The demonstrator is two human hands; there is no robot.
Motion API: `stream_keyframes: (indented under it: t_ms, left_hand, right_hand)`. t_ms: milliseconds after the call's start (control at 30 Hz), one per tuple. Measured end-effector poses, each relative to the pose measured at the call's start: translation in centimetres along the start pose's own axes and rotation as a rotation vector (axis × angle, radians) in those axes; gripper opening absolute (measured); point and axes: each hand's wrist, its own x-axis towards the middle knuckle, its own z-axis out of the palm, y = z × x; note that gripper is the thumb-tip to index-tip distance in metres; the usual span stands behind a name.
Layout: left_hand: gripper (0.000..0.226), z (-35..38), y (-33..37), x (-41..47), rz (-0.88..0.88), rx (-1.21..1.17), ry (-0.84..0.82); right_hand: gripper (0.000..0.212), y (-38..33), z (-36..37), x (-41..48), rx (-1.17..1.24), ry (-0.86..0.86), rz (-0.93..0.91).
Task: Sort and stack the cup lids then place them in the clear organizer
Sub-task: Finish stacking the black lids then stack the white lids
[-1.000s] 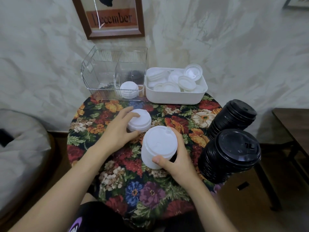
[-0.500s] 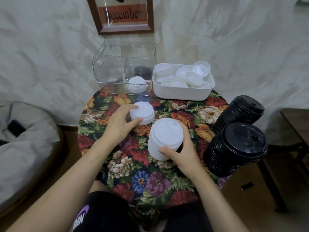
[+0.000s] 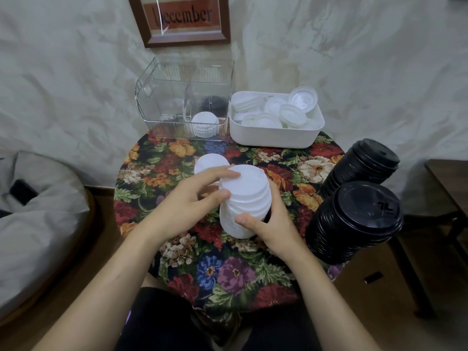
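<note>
A tall stack of large white lids (image 3: 244, 198) stands mid-table. My right hand (image 3: 271, 224) grips its lower right side, thumb across the front. My left hand (image 3: 188, 201) holds the stack's upper left, fingers on the top lid and thumb on the side. A shorter stack of small white lids (image 3: 210, 162) sits just behind my left hand, untouched. The clear organizer (image 3: 184, 102) at the back holds a small white stack (image 3: 205, 124) and black lids (image 3: 212, 103) in its right compartment.
A white bin (image 3: 273, 136) of loose white lids sits right of the organizer. Two tall stacks of black lids (image 3: 354, 221) (image 3: 362, 164) lean at the table's right edge. The round table has a floral cloth (image 3: 228, 269). A grey cushion (image 3: 38, 214) lies left, a dark wooden table (image 3: 450, 183) right.
My left hand let go of the small white stack and moved right onto the tall white stack. My right hand kept its grip. The camera view shifted slightly.
</note>
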Motion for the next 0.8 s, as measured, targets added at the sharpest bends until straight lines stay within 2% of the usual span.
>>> stream_keyframes:
  t_ms: [67,167,300,500,700,800]
  left_hand:
    - [0.029,0.3,0.4,0.2,-0.021,-0.077,-0.035]
    - [0.026,1.2,0.7,0.6,-0.049,-0.089,0.022]
    - [0.047,1.9,0.4,1.0,-0.083,-0.127,0.032]
    - [0.065,1.6,0.6,1.2,-0.112,-0.109,-0.042]
    - [0.062,2.1,0.5,1.2,-0.120,-0.172,-0.074]
    - [0.059,2.4,0.1,1.3,-0.118,-0.217,-0.042]
  right_hand:
    - [0.102,-0.1,0.0,0.0,-0.005,-0.002,0.008]
    - [0.101,-0.1,0.0,0.0,-0.002,-0.001,0.005]
    - [0.103,0.1,0.0,0.0,0.001,-0.006,0.009]
    - [0.130,-0.2,-0.3,-0.3,0.063,-0.034,0.001]
    - [0.099,-1.0,0.0,-0.4,0.084,0.031,-0.046]
    - [0.098,-1.1,0.0,-0.3,0.073,0.057,-0.038]
